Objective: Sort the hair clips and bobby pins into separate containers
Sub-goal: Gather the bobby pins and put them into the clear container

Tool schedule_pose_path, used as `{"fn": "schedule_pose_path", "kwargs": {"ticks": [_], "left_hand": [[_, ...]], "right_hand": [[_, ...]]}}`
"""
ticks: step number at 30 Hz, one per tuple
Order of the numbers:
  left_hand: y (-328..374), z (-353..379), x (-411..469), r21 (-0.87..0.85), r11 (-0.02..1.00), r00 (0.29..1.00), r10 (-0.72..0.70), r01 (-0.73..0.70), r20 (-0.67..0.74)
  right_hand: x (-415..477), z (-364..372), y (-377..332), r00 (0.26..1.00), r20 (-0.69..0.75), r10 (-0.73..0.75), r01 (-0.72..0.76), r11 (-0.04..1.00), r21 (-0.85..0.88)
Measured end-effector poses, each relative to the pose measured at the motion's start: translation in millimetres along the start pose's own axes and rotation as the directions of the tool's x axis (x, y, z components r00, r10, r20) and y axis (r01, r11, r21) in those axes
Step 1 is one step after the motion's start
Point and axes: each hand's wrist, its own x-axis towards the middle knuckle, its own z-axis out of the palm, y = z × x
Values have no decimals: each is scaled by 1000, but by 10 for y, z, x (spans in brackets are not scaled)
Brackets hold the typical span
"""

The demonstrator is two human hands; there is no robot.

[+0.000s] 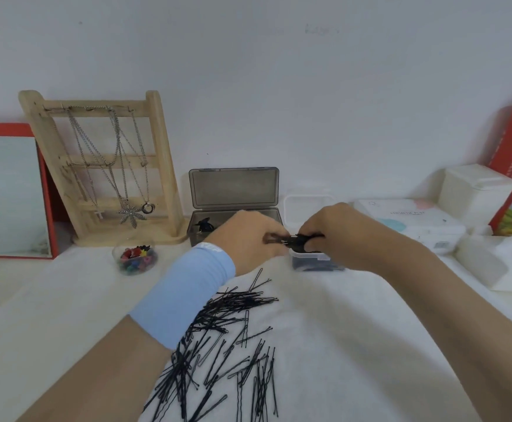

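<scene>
Both hands are meeting just above the small clear container [315, 260]: the left hand [245, 236] is pinching one end of a bundle of bobby pins [294, 240] while the right hand [334, 229] is closing around the other end, probably squaring the pins so they drop in lengthwise. That container is already holding dark pins. Behind the left hand, the grey lidded box [233, 190] is standing open with a dark hair clip [204, 225] inside, keeping the two sorts apart. Many loose bobby pins [227, 336] are lying spread on the white cloth [355, 345] near the person, so plenty seems left.
</scene>
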Motion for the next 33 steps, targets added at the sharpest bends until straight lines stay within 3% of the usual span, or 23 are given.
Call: {"fn": "schedule_pose_path", "kwargs": {"ticks": [8, 15, 18, 22, 28, 33], "left_hand": [[166, 120, 597, -52, 999, 1000, 13, -14, -20], [102, 286, 708, 123, 992, 995, 1, -13, 98], [21, 308, 664, 51, 999, 997, -4, 0, 77], [-39, 261, 615, -60, 998, 998, 21, -25, -63], [-35, 376, 555, 185, 977, 994, 108, -109, 17], [16, 416, 618, 151, 982, 994, 110, -111, 15]], "right_hand": [[95, -78, 486, 990, -97, 104, -99, 994, 52], [240, 219, 583, 996, -43, 78, -78, 997, 5], [232, 182, 628, 993, -68, 98, -89, 989, 120], [173, 29, 711, 976, -128, 177, -124, 931, 345], [173, 58, 778, 971, -14, 239, -238, 970, 44], [181, 124, 709, 977, 9, 212, -211, 977, -16]]}}
